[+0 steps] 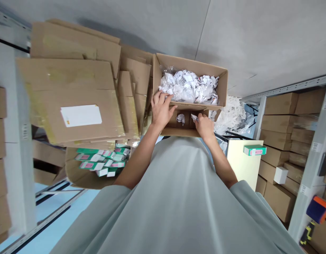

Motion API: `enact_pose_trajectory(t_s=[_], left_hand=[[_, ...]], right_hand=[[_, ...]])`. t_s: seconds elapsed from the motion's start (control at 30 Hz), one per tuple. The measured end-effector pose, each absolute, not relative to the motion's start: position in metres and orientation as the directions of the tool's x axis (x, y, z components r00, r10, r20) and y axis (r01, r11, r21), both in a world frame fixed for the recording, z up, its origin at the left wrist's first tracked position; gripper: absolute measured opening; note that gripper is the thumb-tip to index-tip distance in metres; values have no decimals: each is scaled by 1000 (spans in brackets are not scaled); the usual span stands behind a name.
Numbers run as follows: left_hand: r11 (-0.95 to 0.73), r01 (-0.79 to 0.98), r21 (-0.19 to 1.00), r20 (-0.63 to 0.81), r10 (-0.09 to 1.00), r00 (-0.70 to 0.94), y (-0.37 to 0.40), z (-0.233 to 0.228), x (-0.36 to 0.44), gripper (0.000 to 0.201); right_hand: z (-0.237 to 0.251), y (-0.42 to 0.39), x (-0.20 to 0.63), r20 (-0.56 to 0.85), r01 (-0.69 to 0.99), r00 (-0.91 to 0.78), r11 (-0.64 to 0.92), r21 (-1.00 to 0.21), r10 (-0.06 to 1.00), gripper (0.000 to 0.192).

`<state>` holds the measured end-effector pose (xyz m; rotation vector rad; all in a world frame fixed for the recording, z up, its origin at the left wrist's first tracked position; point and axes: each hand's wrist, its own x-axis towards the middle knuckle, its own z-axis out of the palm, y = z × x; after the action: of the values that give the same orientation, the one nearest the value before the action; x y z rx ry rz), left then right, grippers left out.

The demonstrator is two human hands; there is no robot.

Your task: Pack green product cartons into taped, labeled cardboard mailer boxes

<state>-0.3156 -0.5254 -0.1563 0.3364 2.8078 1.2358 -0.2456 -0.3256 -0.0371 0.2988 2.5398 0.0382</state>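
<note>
A small open cardboard box (pixel 178 131) sits in front of my chest with a wad of crumpled white paper (pixel 180 118) inside. My left hand (pixel 160 110) grips its left wall, fingers reaching up to the rim of a larger open cardboard box (pixel 223 88) just beyond. That larger box is filled with crumpled white paper (pixel 190 86). My right hand (pixel 205 127) is at the small box's right side, fingers pinched on another bit of crumpled paper (pixel 194 118). My grey shirt hides the near part of the small box.
Flattened cardboard sheets (pixel 73 77) are stacked at the left, one bearing a white label (pixel 80 115). Below them is a box of green-and-pink cartons (pixel 102 161). One such carton (pixel 254 150) lies on a cream surface at right, near shelves of cardboard boxes (pixel 284 141). White packing scraps (pixel 231 116) lie behind.
</note>
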Motion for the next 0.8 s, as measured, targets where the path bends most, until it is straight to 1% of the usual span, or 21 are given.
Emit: enact_pose_trajectory(t_s=[0.1,0.17,0.23,0.3,0.37,0.43,0.5,0.6,0.7,0.8], left_hand=[[662,174,729,39,213,-976,-525,-156,-316,52],[666,178,724,42,215,-976,-525,-155,-315,51],[671,186,718,46,220,-974,-526,-154,-315,51],[678,192,710,50,223,-974,-526,-154,-315,51],[687,195,700,51,224,-973,-526,-155,-315,52],[694,193,694,48,223,-974,-525,-155,-316,52],[696,190,693,42,223,-974,-525,-155,-316,52],[696,180,696,34,219,-975,-524,-154,-315,52],[686,170,708,30,211,-977,-523,-155,-314,53],[668,163,726,30,207,-978,-523,-156,-314,53]], right_hand=[[-27,-314,-248,-570,213,-791,973,84,222,34],[-19,-307,-254,-543,221,-813,974,48,211,33],[-11,-300,-269,-464,218,-866,976,-12,188,30],[-6,-295,-294,-358,181,-923,979,-89,138,30],[-10,-293,-328,-264,125,-961,981,-151,82,33],[-23,-294,-367,-225,85,-973,981,-173,44,36],[-44,-299,-405,-237,80,-971,984,-158,40,42],[-75,-310,-445,-311,111,-948,989,-100,75,50],[-96,-317,-458,-383,127,-918,992,-27,107,49],[-104,-312,-452,-423,128,-897,991,25,127,51]])
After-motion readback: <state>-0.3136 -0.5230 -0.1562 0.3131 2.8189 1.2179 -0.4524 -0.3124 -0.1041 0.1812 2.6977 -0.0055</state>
